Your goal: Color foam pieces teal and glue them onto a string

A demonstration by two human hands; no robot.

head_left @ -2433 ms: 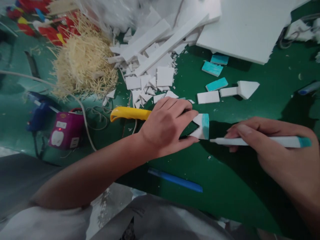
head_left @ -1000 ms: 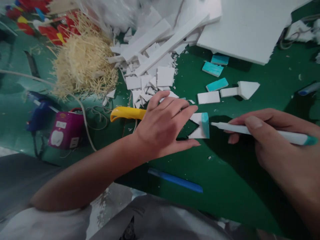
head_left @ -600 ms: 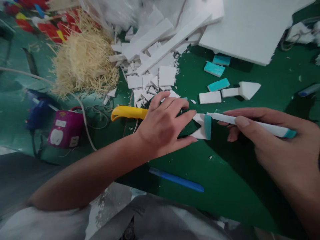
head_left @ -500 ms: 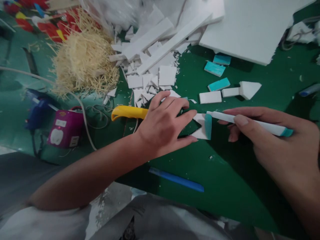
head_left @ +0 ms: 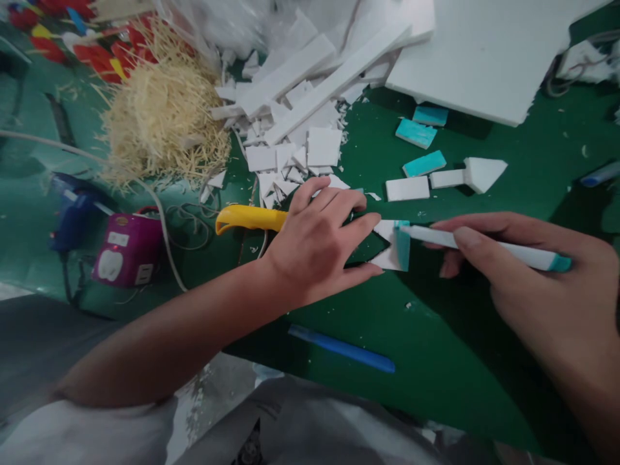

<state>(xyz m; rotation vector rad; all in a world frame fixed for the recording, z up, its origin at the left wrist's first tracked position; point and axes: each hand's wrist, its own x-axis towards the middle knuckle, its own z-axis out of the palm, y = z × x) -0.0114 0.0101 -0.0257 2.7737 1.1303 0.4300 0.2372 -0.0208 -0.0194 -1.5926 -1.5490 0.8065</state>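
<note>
My right hand (head_left: 542, 290) grips a white marker pen (head_left: 513, 248) with a teal end. Its tip touches the teal-coloured edge of a notched white foam piece (head_left: 387, 258), near that edge's far corner. With thumb and index finger, my left hand (head_left: 322, 248) holds the foam piece against the table, one finger at each side of the notch. The other left fingers are bent over the tabletop. Partly beneath this hand lies a yellow-handled cutter (head_left: 249, 218), its front end hidden.
Teal-topped foam blocks (head_left: 416, 133) and a white block (head_left: 407, 189) lie beyond my hands. White foam scraps (head_left: 324, 147) and straw (head_left: 165, 110) are heaped at the back left. A blue glue gun (head_left: 77, 213) and purple box (head_left: 128, 248) stand left; a blue pen cap-like strip (head_left: 343, 349) lies nearest me.
The marker tip has shifted slightly down along the foam's teal edge, and my right hand has moved a little toward me. My left hand stays in place.
</note>
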